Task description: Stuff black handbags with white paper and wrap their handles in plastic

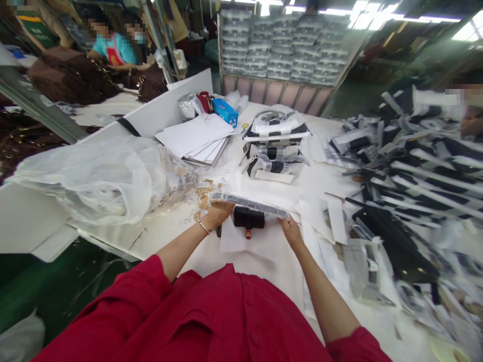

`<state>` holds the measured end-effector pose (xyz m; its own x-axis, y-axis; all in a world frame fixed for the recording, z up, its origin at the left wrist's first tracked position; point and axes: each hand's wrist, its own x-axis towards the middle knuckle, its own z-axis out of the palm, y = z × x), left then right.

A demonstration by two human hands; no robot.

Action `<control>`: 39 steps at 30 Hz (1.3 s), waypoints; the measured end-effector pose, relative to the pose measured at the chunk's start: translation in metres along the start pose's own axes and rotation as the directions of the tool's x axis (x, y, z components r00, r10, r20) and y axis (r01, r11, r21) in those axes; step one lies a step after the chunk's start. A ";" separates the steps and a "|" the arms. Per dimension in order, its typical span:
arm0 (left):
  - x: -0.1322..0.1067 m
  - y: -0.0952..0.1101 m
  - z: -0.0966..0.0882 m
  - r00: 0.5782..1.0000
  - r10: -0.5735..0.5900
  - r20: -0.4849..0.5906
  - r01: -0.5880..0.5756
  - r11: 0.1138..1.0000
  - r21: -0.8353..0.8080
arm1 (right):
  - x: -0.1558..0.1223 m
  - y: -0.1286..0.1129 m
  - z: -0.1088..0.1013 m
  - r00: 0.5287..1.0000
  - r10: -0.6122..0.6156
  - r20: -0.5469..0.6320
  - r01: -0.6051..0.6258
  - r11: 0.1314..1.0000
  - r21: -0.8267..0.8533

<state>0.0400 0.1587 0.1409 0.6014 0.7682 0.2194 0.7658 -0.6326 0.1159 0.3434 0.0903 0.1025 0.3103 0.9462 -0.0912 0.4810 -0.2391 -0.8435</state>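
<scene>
A long, narrow, plastic-wrapped bundle (253,203) is held level across the table, one end in each hand. My left hand (219,213) is closed around its left end, a bracelet on that wrist. My right hand (290,230) pinches the right end between thumb and fingers. Just below the bundle, a small black leather-like piece (249,217) shows, with a red tag (248,234) hanging from it. White paper (247,251) lies underneath. Several tan tags with strings (204,193) are scattered beside my left hand.
Wrapped black bags (277,151) are stacked ahead. A blue box (225,111), white sheets (196,136) and a large clear plastic bag (94,176) sit left. Many wrapped bags (426,166) pile up right, near a black bag (396,244). People work at the far left.
</scene>
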 end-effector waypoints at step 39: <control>0.002 0.032 0.048 0.851 0.414 0.323 -0.348 0.905 -0.243 | 0.032 -0.051 -0.005 0.928 -0.090 0.361 0.297 0.764 -0.572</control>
<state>0.0772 0.1448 0.0988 0.9026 0.4235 -0.0777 0.4282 -0.8642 0.2642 0.3327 0.1321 0.1455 -0.0514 0.9784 -0.2000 0.9291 -0.0266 -0.3688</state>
